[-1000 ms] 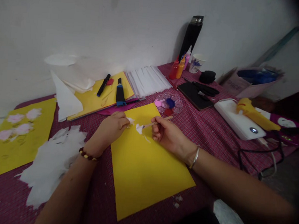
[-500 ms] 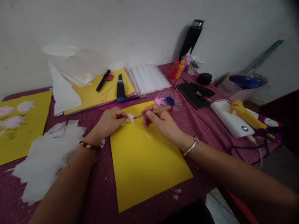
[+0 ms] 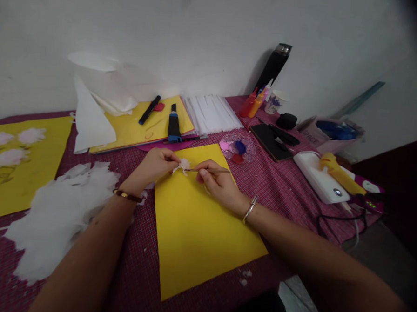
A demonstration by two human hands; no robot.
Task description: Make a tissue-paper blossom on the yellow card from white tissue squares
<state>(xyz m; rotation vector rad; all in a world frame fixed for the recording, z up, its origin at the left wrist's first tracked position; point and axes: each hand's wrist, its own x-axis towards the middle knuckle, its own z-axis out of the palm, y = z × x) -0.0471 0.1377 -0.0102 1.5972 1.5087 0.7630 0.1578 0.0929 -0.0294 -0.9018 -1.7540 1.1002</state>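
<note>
Since the earlier frame, the wooden stick (image 3: 223,171) has turned from a slope to almost level. Thumb and fingers of the right hand (image 3: 221,187) pinch it; its long axis runs left to right, and the tip points left, at the white paper flower (image 3: 185,163). Fingertips of the left hand (image 3: 155,167) gather at the flower's left edge; I cannot tell whether they pinch it or only press. The flower is near the far edge of the yellow sheet (image 3: 197,230). Probably petals are being arranged; the next move seems to call for light pressure and a steady left hand. Farther right is the clear palette (image 3: 253,151).
</note>
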